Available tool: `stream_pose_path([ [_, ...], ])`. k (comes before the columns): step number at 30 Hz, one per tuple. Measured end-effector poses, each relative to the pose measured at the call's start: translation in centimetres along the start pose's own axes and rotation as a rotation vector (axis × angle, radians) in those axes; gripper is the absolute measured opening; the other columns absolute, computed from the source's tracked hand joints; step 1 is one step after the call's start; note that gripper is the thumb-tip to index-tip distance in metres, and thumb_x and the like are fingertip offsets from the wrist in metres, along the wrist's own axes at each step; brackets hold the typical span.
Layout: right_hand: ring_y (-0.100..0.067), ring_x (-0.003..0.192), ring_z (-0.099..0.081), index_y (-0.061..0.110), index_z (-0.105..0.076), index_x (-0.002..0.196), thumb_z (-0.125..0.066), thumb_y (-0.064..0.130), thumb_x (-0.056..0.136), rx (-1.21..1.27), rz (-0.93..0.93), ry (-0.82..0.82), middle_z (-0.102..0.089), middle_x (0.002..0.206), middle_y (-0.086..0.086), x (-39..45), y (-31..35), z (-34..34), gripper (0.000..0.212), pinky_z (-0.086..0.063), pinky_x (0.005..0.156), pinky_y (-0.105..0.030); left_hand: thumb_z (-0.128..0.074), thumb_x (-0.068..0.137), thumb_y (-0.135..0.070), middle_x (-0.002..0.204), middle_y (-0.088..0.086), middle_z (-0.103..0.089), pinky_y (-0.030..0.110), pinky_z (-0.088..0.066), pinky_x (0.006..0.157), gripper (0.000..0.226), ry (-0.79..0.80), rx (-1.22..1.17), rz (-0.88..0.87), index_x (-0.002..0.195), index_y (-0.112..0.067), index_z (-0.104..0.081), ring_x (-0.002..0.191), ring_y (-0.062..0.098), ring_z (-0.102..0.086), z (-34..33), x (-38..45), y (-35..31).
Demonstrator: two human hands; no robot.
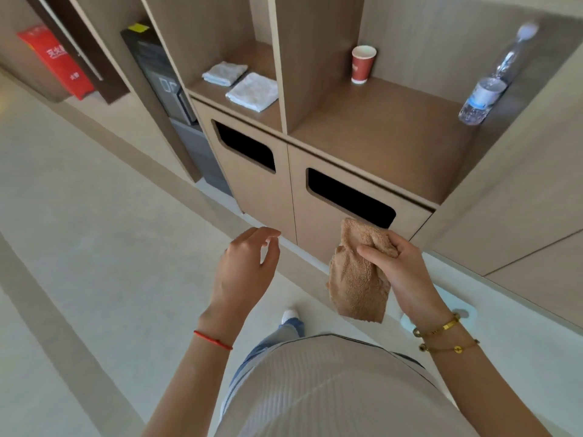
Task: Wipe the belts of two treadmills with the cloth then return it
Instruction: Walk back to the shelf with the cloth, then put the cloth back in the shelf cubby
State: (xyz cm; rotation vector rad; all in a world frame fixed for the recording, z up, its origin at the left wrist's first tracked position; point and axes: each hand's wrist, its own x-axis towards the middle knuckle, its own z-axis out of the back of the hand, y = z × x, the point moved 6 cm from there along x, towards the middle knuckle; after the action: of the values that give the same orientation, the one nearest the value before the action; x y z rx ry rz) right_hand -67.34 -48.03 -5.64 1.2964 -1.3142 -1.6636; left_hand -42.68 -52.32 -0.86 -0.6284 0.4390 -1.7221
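A tan fluffy cloth (pixel 356 279) hangs bunched from my right hand (pixel 400 266), which grips its upper part just below the right dark slot of a wooden cabinet (pixel 347 197). My left hand (pixel 246 263) hovers to the left of the cloth with fingers loosely curled and apart, holding nothing. No treadmill is in view.
The wooden cabinet (pixel 262 184) has two dark slot openings and open shelves above. Two folded white towels (pixel 252 91) lie on the left shelf. A red paper cup (pixel 362 64) and a water bottle (pixel 489 89) stand on the right shelf. A red box (pixel 56 61) stands far left.
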Motion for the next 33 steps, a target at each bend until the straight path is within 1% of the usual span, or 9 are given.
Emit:
stream_pose_path([
  [6, -0.006, 0.076, -0.07, 0.021, -0.07, 0.091, -0.076, 0.007, 0.082, 0.034, 0.042, -0.141, -0.074, 0.082, 0.007, 6.1, 2.7, -3.3, 0.018, -0.054, 0.064, -0.016, -0.054, 0.099, -0.017, 0.109, 0.0, -0.072, 0.033, -0.058, 0.081, 0.023, 0.127, 0.011, -0.168, 0.116, -0.016, -0.07, 0.097, 0.015, -0.068, -0.2, 10.2, 2.2],
  [10, -0.01, 0.081, -0.068, 0.021, -0.07, 0.092, -0.076, 0.008, 0.083, 0.038, 0.012, -0.241, -0.073, 0.086, 0.003, 8.6, 3.2, -3.4, 0.018, -0.054, 0.069, -0.022, -0.055, 0.097, -0.014, 0.106, 0.001, -0.072, 0.034, -0.057, 0.08, 0.023, 0.199, -0.009, -0.248, 0.114, -0.014, -0.071, 0.096, 0.016, -0.068, -1.5, 15.2, 2.4],
  [14, -0.004, 0.076, -0.067, 0.022, -0.07, 0.092, -0.077, 0.009, 0.081, 0.062, -0.02, -0.316, -0.072, 0.08, 0.009, 11.0, 3.8, -2.6, 0.018, -0.054, 0.067, -0.018, -0.055, 0.097, -0.015, 0.106, 0.001, -0.071, 0.037, -0.057, 0.08, 0.023, 0.258, -0.023, -0.3, 0.115, -0.014, -0.07, 0.098, 0.017, -0.068, -3.7, 19.2, 2.0],
  [18, -0.011, 0.082, -0.066, 0.017, -0.069, 0.096, -0.077, 0.01, 0.081, 0.067, -0.05, -0.385, -0.07, 0.088, 0.002, 13.8, 4.3, -1.1, 0.018, -0.051, 0.071, -0.023, -0.054, 0.098, -0.015, 0.108, 0.001, -0.071, 0.038, -0.056, 0.081, 0.024, 0.312, -0.038, -0.347, 0.117, -0.013, -0.069, 0.099, 0.017, -0.067, -6.6, 22.8, 1.0],
  [21, -0.015, 0.086, -0.067, 0.017, -0.069, 0.097, -0.078, 0.012, 0.081, 0.076, -0.057, -0.404, -0.072, 0.091, -0.001, 16.3, 5.1, 0.2, 0.02, -0.051, 0.072, -0.025, -0.054, 0.097, -0.015, 0.106, 0.003, -0.071, 0.038, -0.056, 0.081, 0.024, 0.332, -0.041, -0.377, 0.115, -0.012, -0.069, 0.097, 0.02, -0.067, -8.9, 25.4, -0.2],
  [24, -0.019, 0.092, -0.068, 0.015, -0.069, 0.099, -0.079, 0.012, 0.08, 0.047, -0.057, -0.425, -0.072, 0.097, -0.009, 19.0, 6.2, 1.8, 0.021, -0.055, 0.08, -0.034, -0.052, 0.097, -0.014, 0.111, 0.005, -0.069, 0.04, -0.055, 0.082, 0.025, 0.346, -0.046, -0.387, 0.117, -0.01, -0.068, 0.1, 0.023, -0.065, -11.2, 27.9, -1.1],
  [28, -0.021, 0.093, -0.069, 0.012, -0.069, 0.099, -0.079, 0.014, 0.079, 0.013, -0.046, -0.416, -0.073, 0.097, -0.008, 23.2, 7.9, 3.6, 0.022, -0.056, 0.081, -0.034, -0.05, 0.098, -0.016, 0.117, 0.005, -0.066, 0.039, -0.055, 0.081, 0.029, 0.354, -0.004, -0.372, 0.122, -0.013, -0.065, 0.1, 0.024, -0.065, -14.4, 30.9, -1.9],
  [31, -0.021, 0.087, -0.068, 0.007, -0.067, 0.093, -0.079, 0.012, 0.078, -0.001, -0.055, -0.406, -0.07, 0.089, -0.008, 26.5, 8.6, 4.6, 0.02, -0.055, 0.08, -0.035, -0.049, 0.098, -0.016, 0.111, 0.007, -0.067, 0.035, -0.052, 0.074, 0.029, 0.355, 0.044, -0.361, 0.123, -0.013, -0.064, 0.091, 0.029, -0.065, -16.8, 32.6, -2.2],
  [33, -0.018, 0.083, -0.064, 0.005, -0.065, 0.091, -0.078, 0.012, 0.078, -0.028, -0.056, -0.403, -0.065, 0.085, -0.005, 28.6, 8.7, 5.0, 0.02, -0.051, 0.077, -0.034, -0.049, 0.097, -0.017, 0.114, 0.006, -0.066, 0.038, -0.051, 0.081, 0.029, 0.356, 0.064, -0.344, 0.122, -0.013, -0.063, 0.095, 0.03, -0.064, -18.1, 33.5, -2.2],
])
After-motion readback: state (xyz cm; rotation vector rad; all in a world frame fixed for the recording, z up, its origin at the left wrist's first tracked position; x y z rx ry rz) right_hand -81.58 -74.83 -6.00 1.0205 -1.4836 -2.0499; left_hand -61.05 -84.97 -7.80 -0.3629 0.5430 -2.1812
